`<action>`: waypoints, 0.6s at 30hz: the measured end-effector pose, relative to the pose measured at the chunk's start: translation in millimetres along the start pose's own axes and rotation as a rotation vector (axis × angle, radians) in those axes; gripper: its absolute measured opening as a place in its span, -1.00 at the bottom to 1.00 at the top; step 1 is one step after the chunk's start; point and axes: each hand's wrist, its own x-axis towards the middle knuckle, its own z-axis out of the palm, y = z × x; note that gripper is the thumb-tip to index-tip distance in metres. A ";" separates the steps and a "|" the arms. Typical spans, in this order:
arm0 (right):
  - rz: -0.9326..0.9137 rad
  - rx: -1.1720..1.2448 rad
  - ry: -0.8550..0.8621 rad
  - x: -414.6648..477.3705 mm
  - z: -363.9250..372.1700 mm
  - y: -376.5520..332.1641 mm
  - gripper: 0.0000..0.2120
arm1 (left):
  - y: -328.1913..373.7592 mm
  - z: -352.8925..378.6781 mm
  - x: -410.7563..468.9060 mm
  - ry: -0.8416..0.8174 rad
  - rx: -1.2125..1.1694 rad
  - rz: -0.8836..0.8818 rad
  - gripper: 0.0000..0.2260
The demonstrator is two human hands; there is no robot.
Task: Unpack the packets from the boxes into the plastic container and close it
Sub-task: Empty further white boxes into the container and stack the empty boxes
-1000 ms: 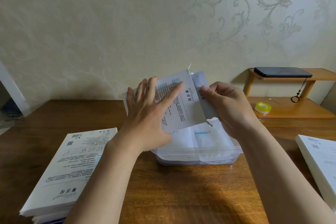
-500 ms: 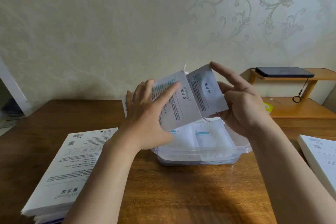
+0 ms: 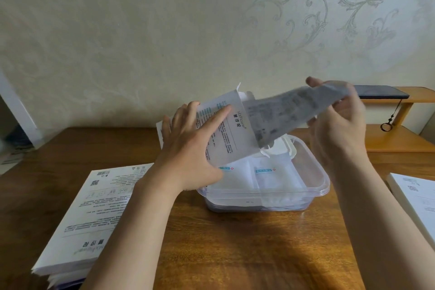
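My left hand (image 3: pixel 188 148) grips a flat white box (image 3: pixel 231 134), tilted with its open end up and to the right, above the clear plastic container (image 3: pixel 317 189). My right hand (image 3: pixel 339 129) pinches a packet (image 3: pixel 289 113) that sticks far out of the box's open end; the packet is blurred. Several white packets (image 3: pixel 270 176) lie inside the container. The container's white lid (image 3: pixel 286 146) lies partly hidden behind the box.
A stack of flat white boxes (image 3: pixel 94 214) lies on the wooden table (image 3: pixel 235 249) at the left. Another white box (image 3: pixel 416 198) lies at the right edge. A wooden shelf (image 3: pixel 397 141) at the back right carries a dark phone (image 3: pixel 381 94).
My right hand has moved up and to the right, drawing the packet much further out of the box. My left hand keeps hold of the box over the container.
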 end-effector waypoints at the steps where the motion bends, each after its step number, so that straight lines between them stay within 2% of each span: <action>1: 0.008 0.029 0.082 1.7 -1.1 0.5 -0.92 | -1.1 0.6 0.2 0.011 0.014 -0.010 0.05; 4: -0.058 -0.103 0.282 7.9 -11.0 11.0 -0.92 | -3.2 1.3 0.7 0.043 0.036 -0.053 0.04; 7: -0.090 -0.268 0.307 12.8 -17.7 21.7 -0.95 | -4.3 0.1 0.9 0.074 0.070 -0.109 0.05; 12: -0.069 -0.610 0.131 14.1 -20.1 44.2 -0.87 | -6.5 -0.3 0.8 0.093 0.075 -0.173 0.06; 15: 0.060 -0.689 -0.029 12.2 -17.9 50.0 -0.83 | -7.0 -0.3 1.0 0.094 0.064 -0.186 0.08; 18: 0.066 -0.866 -0.225 4.7 -12.7 50.4 -0.84 | -5.0 -0.1 1.7 0.084 0.047 -0.172 0.08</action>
